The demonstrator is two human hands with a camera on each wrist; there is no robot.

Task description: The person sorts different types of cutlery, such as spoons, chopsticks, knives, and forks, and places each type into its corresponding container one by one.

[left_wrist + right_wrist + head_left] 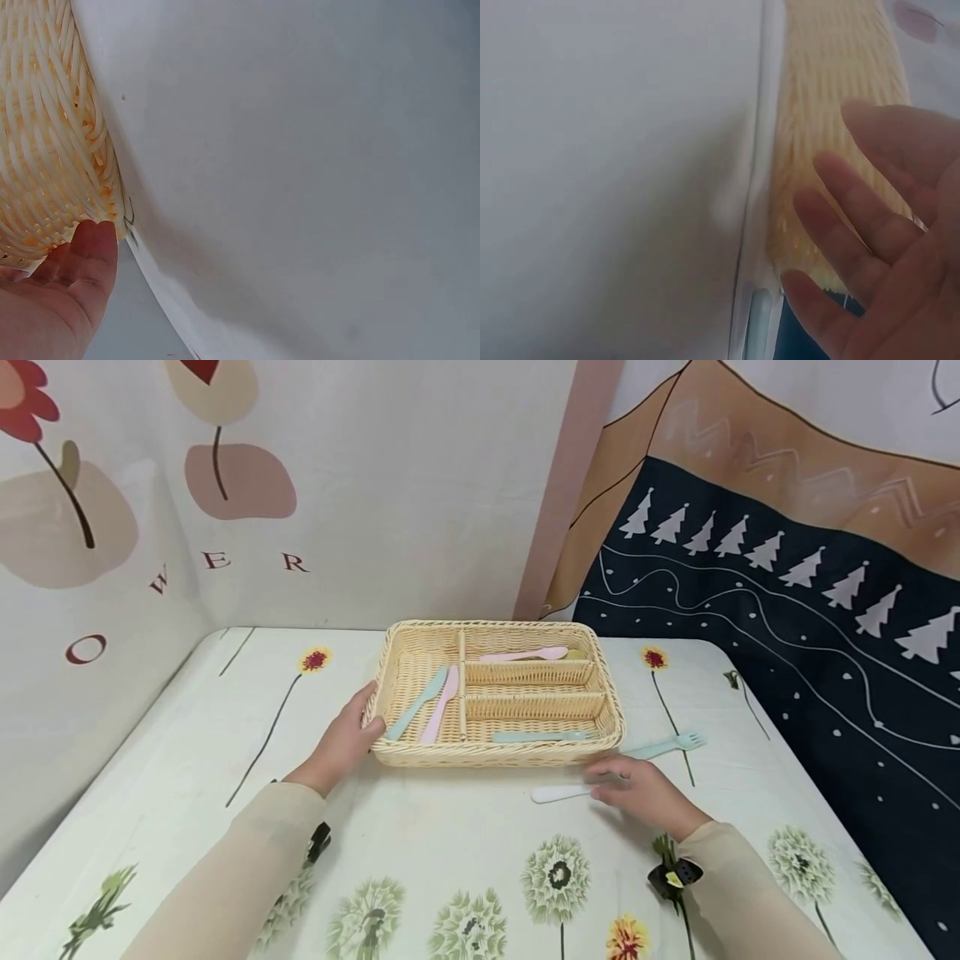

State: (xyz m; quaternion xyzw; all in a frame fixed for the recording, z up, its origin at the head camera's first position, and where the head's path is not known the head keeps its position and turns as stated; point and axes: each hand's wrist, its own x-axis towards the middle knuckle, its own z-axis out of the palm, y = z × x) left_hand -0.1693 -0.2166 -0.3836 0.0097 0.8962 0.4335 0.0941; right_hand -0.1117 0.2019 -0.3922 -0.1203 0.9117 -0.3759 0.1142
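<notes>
A woven wicker basket [498, 758] with several compartments stands on the table. My left hand [341, 743] grips its left end, with fingertips against the weave in the left wrist view. Just off the basket's front right corner, my right hand [637, 789] hovers with spread, slightly bent fingers and holds nothing. Below its fingers lies a white utensil [558, 793], its far end hidden by the hand. A mint fork [667, 746] lies beyond that hand. In the basket's left compartment are a mint knife [416, 703] and a pink knife [441, 704].
A pink spoon [525, 654] rests in the back compartment beside a yellowish piece [576, 654]. The front compartment holds another mint fork [543, 737]. A flowered cloth [450, 843] covers the table, and printed curtains [397, 527] hang right behind it.
</notes>
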